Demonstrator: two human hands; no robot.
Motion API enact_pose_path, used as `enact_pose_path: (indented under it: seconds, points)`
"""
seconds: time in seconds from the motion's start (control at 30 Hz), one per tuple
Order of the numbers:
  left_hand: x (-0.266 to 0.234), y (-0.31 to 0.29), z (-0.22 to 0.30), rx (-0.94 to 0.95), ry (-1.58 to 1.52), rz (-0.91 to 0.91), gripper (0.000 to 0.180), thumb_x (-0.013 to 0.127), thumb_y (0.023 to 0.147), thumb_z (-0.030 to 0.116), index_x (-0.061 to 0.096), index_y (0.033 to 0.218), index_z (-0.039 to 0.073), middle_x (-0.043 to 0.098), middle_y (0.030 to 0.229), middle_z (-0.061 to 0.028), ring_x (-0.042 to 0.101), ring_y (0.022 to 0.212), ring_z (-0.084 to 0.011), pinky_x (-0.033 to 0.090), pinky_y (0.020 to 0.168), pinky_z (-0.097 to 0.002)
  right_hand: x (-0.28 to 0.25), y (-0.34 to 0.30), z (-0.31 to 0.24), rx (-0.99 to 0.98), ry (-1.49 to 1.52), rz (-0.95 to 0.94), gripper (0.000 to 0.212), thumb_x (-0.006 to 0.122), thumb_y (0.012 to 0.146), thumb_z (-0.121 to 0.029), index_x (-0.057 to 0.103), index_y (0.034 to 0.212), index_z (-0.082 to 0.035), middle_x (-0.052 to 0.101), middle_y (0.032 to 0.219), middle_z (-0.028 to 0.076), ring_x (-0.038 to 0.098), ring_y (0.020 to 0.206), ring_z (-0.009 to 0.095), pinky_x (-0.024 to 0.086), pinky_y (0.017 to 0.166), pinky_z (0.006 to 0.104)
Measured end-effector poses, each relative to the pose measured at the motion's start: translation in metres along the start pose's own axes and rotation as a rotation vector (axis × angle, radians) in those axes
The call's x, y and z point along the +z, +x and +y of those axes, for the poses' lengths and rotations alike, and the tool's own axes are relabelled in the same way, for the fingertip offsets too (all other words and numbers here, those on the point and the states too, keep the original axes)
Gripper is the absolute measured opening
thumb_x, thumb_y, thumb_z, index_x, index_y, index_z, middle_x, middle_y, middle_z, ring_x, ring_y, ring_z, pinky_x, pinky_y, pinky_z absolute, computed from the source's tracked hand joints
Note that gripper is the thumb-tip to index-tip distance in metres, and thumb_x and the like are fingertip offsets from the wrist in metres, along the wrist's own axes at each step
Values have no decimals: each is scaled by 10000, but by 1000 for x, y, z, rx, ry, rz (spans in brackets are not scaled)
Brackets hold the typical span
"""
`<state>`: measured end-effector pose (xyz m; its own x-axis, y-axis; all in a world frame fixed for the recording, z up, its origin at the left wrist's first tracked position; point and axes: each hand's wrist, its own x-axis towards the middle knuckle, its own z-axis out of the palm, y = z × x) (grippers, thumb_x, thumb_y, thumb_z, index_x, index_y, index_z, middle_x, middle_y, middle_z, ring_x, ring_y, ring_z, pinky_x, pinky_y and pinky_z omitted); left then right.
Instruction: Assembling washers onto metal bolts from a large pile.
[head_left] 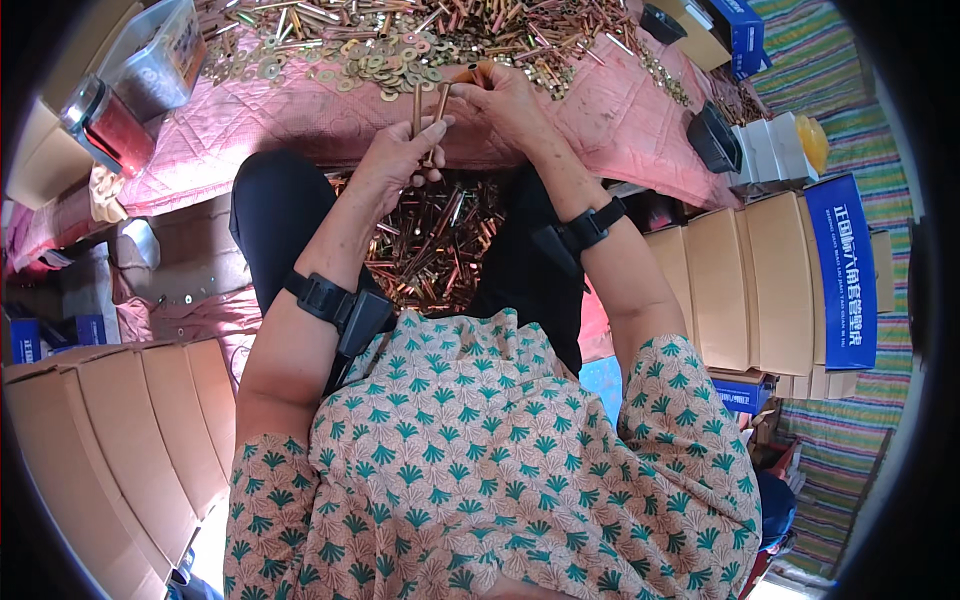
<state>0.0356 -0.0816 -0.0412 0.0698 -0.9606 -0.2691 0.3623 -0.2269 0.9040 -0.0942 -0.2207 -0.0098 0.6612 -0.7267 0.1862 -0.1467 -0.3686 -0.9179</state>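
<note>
My left hand [392,160] is closed round two slim brass-coloured metal sleeves. One sleeve [417,108] stands upright above the thumb, and another sleeve [440,112] leans beside it. Close by on the right, my right hand [505,100] pinches a short-looking metal sleeve [474,73], whose open end shows above the fingers. Both hands are over the near edge of a table with a pink quilted cover [270,130]. On it lie a heap of flat washers [395,65] and a pile of long metal sleeves [520,28]. Between my knees is a mass of similar metal parts [432,245].
At the far left stand a clear plastic tub [150,65] and a red-filled jar [108,128]. Cardboard boxes [125,440] line the left side; more boxes [735,285] with a blue panel [843,275] stand at right. A black tray [712,138] sits by the table's right edge.
</note>
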Motion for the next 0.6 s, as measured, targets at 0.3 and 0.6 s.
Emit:
enact_pose_path:
  seconds: [0.3, 0.6]
  points:
    - [2, 0, -6, 17, -86, 31, 313, 606, 915, 267, 577, 1165, 82, 543, 662, 27, 391, 442, -19, 259, 386, -162, 1, -11, -3, -284, -357, 45, 232, 693, 798, -106, 621, 987, 8, 592, 737, 49, 542, 626, 105, 445, 564, 256]
    - [-3, 2, -11, 153, 145, 75, 290, 622, 885, 184, 611, 1127, 24, 528, 669, 42, 420, 524, -27, 321, 461, -178, -27, -10, -4, -497, -916, 3, 200, 649, 809, -127, 673, 1005, -93, 627, 889, 82, 603, 830, 274, 465, 743, 363]
